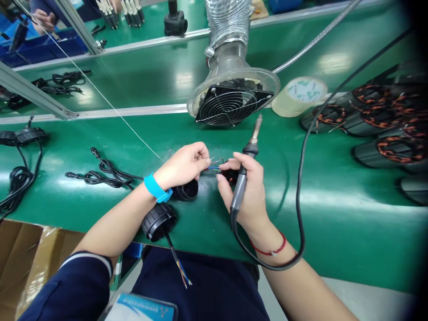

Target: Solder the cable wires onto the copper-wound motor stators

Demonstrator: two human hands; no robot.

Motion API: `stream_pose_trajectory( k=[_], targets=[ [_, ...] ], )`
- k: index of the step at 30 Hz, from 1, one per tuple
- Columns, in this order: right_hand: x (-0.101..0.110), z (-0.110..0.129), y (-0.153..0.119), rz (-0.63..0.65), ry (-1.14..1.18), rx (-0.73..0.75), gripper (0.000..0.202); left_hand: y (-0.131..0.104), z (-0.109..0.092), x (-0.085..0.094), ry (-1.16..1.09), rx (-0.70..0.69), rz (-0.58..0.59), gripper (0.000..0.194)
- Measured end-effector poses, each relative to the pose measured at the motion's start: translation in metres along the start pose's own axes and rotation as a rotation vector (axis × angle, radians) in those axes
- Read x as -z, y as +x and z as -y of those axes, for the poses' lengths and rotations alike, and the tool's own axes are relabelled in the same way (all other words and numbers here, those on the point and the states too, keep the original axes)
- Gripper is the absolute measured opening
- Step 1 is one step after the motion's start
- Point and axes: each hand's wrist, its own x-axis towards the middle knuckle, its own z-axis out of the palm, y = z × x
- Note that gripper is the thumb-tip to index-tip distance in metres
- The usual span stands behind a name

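My left hand (pixel 187 165), with a blue band at the wrist, is closed in a pinch on thin coloured wires (pixel 214 168). My right hand (pixel 249 191) holds a soldering iron (pixel 240 189) in the crook of the thumb, its metal tip pointing up and away. The thumb and forefinger of that hand reach around a small dark part with copper windings (pixel 230 177), mostly hidden by the fingers. Below my left hand lies a black round housing (pixel 187 191). A ribbed black cap (pixel 159 221) with a cable ending in bare coloured leads (pixel 183 274) sits nearer me.
A fume duct with a fan grille (pixel 230 107) hangs ahead, beside a tape roll (pixel 299 96). Several copper-wound stators (pixel 399 149) stand at right. Coiled black cables (pixel 103 171) lie at left. A thin pale strand (pixel 113 107) slants down to my left hand. The iron's cord (pixel 302 178) loops over my right forearm.
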Motion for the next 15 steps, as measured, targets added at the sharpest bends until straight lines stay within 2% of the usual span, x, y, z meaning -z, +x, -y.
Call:
stream_pose_trajectory(
  k=[4, 8, 15],
  targets=[
    [-0.001, 0.000, 0.003, -0.008, 0.047, -0.021, 0.045, -0.004, -0.003, 0.001, -0.010, 0.007, 0.019, 0.010],
    [0.002, 0.000, 0.006, -0.028, 0.219, -0.087, 0.043, -0.006, -0.005, 0.003, -0.017, -0.012, 0.068, 0.012],
    [0.006, -0.002, 0.008, -0.006, 0.422, -0.131, 0.049, -0.007, -0.016, 0.003, -0.031, -0.033, 0.138, 0.016]
  ],
)
